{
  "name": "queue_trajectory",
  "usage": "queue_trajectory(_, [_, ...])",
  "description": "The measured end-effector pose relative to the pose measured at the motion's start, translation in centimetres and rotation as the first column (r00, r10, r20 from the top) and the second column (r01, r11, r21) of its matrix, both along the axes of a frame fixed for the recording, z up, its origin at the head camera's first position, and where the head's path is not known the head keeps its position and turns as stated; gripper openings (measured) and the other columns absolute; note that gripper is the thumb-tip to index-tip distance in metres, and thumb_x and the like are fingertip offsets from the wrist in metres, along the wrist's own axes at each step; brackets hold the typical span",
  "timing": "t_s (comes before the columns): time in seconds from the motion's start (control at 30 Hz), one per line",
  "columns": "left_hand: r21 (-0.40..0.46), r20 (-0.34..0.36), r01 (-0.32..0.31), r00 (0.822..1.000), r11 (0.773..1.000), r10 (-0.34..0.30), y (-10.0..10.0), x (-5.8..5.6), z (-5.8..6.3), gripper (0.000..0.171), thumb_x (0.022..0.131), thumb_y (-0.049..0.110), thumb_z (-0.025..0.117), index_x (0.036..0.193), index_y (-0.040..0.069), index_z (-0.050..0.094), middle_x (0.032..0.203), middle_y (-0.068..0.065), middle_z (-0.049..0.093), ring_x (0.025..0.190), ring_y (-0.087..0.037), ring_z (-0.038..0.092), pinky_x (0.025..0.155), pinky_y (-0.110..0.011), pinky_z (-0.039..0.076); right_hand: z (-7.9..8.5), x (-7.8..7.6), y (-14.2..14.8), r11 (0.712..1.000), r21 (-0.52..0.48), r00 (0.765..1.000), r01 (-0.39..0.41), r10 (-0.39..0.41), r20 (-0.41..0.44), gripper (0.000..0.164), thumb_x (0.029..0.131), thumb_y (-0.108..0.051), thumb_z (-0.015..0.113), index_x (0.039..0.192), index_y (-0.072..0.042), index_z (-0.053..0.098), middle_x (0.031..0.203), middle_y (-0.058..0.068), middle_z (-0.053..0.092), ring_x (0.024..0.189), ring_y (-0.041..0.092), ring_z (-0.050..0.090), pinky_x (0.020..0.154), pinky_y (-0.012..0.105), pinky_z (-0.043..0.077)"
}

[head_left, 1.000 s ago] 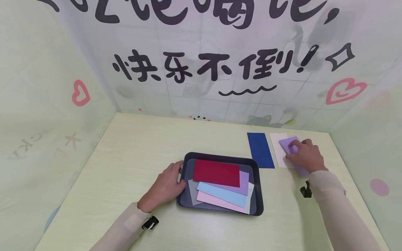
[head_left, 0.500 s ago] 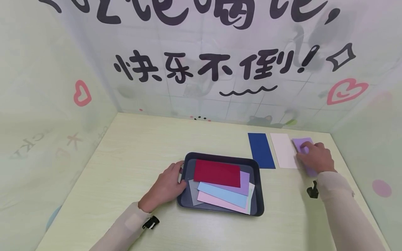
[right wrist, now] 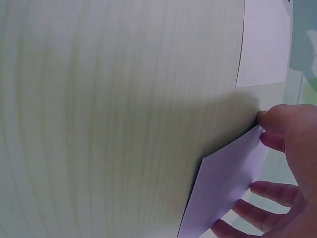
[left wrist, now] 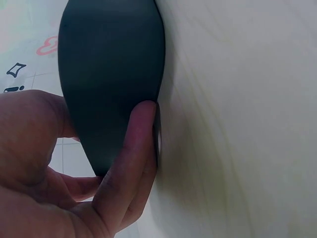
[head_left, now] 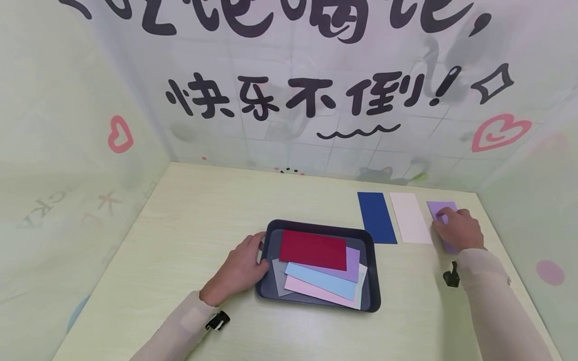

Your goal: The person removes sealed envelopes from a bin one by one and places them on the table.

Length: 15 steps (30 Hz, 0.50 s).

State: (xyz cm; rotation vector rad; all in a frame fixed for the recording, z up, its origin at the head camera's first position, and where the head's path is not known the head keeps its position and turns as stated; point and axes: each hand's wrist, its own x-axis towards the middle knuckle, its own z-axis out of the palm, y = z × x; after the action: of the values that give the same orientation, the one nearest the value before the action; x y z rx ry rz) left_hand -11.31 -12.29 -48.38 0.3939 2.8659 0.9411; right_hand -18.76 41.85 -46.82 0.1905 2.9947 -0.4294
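Observation:
My left hand [head_left: 239, 268] grips the left end of a dark tray [head_left: 374, 281]. In the left wrist view, its fingers curl against the tray's outer wall [left wrist: 111, 64]. At the back right, my right hand [head_left: 459, 230] holds a purple card [head_left: 437, 206] by its long edges, covering much of it. The right wrist view shows the thumb on one edge of that purple card [right wrist: 228, 173] and the fingers on the opposite one; a dark shadow lines its near edge. Left of it lie a pale pink card [head_left: 411, 218] and a dark blue card [head_left: 377, 218].
Overlapping cards lie in the tray: a red card [head_left: 313, 249] on top, then purple, light blue [head_left: 320, 282], pink and others partly hidden. Printed curtains [head_left: 271, 145] stand behind and at both sides of the pale wooden table [head_left: 207, 210].
My right hand has moved the purple card to the right, off the pale pink card, which now shows fully. My left hand stays on the tray.

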Motion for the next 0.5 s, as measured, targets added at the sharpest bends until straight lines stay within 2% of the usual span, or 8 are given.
queue_trajectory(0.5, [-0.002, -0.005, -0.002, 1.0, 1.0, 0.002, 0.0, 0.02, -0.1, 0.06, 0.086, 0.014, 0.063, 0.142, 0.001, 0.045, 0.107, -0.003, 0.055, 0.075, -0.013, 0.051, 0.065, -0.028, 0.045, -0.49, -0.12, 0.35, 1.0, -0.016, 1.0, -0.004, 0.004, 0.017, 0.05, 0.096, -0.035, 0.048, 0.135, -0.004, 0.047, 0.127, 0.043, 0.033, 0.103, 0.069, 0.042, 0.067, 0.066, 0.043])
